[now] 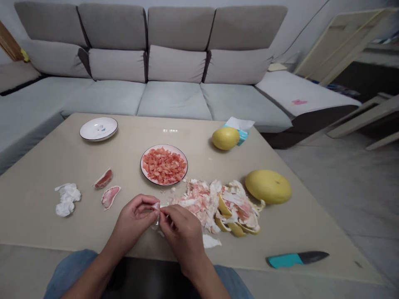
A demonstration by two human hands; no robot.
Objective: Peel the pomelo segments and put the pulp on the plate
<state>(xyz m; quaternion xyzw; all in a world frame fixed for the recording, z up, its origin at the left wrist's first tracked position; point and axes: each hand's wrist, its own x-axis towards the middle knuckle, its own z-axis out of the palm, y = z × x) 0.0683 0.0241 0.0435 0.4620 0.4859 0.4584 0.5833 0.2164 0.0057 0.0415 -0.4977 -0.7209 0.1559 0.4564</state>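
Observation:
Near the table's front edge, my left hand pinches a small pale piece of pomelo between thumb and fingertips. My right hand meets it there, its thumb and forefinger closed at the piece's edge; the fingers hide most of it. Just beyond my hands, a plate with a dark rim holds a heap of peeled pink pomelo flesh. To the left lie two pomelo segments with membrane on them. Right beside my right hand spreads a pile of membranes and yellow peel.
A whole yellow pomelo sits right of the peel, another by a tissue pack. A knife with a turquoise handle lies front right. Crumpled tissue and a white plate are left. A sofa stands behind the table.

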